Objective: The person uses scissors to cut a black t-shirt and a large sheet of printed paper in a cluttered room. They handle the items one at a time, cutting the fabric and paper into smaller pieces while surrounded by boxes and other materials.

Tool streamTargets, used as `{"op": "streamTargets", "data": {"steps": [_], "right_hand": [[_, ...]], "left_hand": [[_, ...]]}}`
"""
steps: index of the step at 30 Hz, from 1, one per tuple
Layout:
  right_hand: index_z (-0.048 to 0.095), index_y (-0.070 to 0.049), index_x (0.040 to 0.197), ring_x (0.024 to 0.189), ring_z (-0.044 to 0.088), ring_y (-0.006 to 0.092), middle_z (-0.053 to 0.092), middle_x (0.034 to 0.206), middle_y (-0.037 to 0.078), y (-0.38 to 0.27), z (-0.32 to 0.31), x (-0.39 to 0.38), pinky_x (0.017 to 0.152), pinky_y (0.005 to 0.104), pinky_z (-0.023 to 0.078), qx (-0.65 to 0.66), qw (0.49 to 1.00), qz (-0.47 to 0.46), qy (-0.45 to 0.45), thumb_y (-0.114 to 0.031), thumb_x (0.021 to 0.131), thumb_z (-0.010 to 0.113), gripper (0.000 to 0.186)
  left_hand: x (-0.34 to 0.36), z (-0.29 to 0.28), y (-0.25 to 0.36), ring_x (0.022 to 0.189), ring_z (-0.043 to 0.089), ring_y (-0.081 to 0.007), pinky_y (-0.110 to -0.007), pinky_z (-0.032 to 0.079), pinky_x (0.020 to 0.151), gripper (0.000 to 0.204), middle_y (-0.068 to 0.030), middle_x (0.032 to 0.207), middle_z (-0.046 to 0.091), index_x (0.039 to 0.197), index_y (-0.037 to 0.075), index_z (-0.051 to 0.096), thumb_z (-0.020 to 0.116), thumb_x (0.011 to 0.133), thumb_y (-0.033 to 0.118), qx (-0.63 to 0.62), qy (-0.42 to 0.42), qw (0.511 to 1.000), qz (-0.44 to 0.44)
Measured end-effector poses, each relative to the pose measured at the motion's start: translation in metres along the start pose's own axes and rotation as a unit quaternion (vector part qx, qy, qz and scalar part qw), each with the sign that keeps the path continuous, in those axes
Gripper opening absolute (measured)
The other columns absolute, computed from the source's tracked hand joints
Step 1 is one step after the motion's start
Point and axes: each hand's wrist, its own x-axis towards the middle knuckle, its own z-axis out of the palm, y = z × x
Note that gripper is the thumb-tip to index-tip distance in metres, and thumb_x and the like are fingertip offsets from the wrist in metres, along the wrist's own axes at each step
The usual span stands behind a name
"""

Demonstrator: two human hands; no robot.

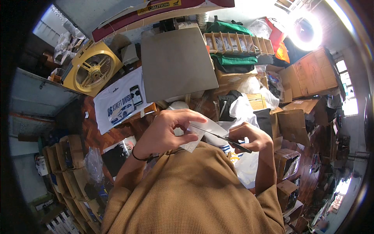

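Note:
In front of my chest, my left hand [168, 130] pinches a thin translucent white sheet [212, 125] between thumb and fingers. A black cord circles that wrist. My right hand [252, 137] grips a pair of scissors [233, 143] by its dark handles. The blades reach left across the sheet toward my left fingertips. Whether they are parted or closed is too fine to make out. Part of the sheet hangs below the blades, with faint marks on it.
Ahead is a large grey flat board [177, 60]. Left of it lie a printed white T-shirt [113, 103], a phone [136, 95] and a yellow fan [95, 70]. A wooden divided rack [239, 43], cardboard boxes [313, 74] and a ring light [305, 30] stand right. Cardboard shelving [70, 171] is lower left.

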Motion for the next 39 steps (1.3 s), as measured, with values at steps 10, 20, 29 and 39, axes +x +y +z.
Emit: {"op": "streamTargets", "data": {"steps": [10, 20, 29, 39], "right_hand": [[0.063, 0.003, 0.077, 0.063, 0.060, 0.0178, 0.059, 0.068, 0.009, 0.009, 0.004, 0.000, 0.056, 0.0318, 0.045, -0.005, 1.000, -0.023, 0.019, -0.048, 0.082, 0.068, 0.052], [0.062, 0.002, 0.077, 0.062, 0.054, 0.0189, 0.057, 0.069, 0.011, 0.003, 0.004, -0.002, 0.058, 0.0342, 0.042, -0.041, 0.999, 0.009, 0.016, -0.025, 0.083, 0.074, 0.030], [0.063, -0.001, 0.078, 0.064, 0.057, 0.0106, 0.062, 0.069, 0.004, 0.023, 0.006, -0.066, 0.062, 0.0289, 0.046, -0.025, 0.980, 0.106, 0.168, -0.014, 0.073, 0.084, 0.025], [0.063, -0.003, 0.082, 0.062, 0.058, 0.0062, 0.065, 0.068, 0.001, 0.081, 0.058, -0.046, 0.055, 0.0220, 0.040, 0.150, 0.847, 0.107, 0.499, -0.019, 0.087, 0.076, 0.022]], "left_hand": [[-0.003, 0.001, -0.004, 0.079, 0.064, -0.0095, -0.025, 0.056, 0.075, 0.045, -0.0090, 0.115, 0.070, 0.120, 0.006, 0.070, 0.079, 0.076, 0.001, 0.017, 0.003, 1.000, -0.001], [-0.001, 0.001, -0.010, 0.076, 0.062, -0.0076, -0.023, 0.054, 0.071, 0.046, -0.0069, 0.116, 0.070, 0.120, 0.007, 0.070, 0.080, 0.076, 0.001, 0.014, 0.003, 1.000, 0.017], [0.007, -0.010, -0.031, 0.090, 0.061, -0.0052, -0.021, 0.051, 0.076, 0.046, -0.0061, 0.119, 0.065, 0.125, 0.000, 0.064, 0.071, 0.079, -0.009, -0.033, 0.046, 0.997, -0.060], [0.026, 0.011, -0.256, 0.070, 0.063, -0.0097, -0.029, 0.054, 0.068, 0.049, -0.0068, 0.086, 0.073, 0.118, 0.007, 0.071, 0.083, 0.070, 0.007, 0.124, 0.050, 0.973, -0.189]]}}
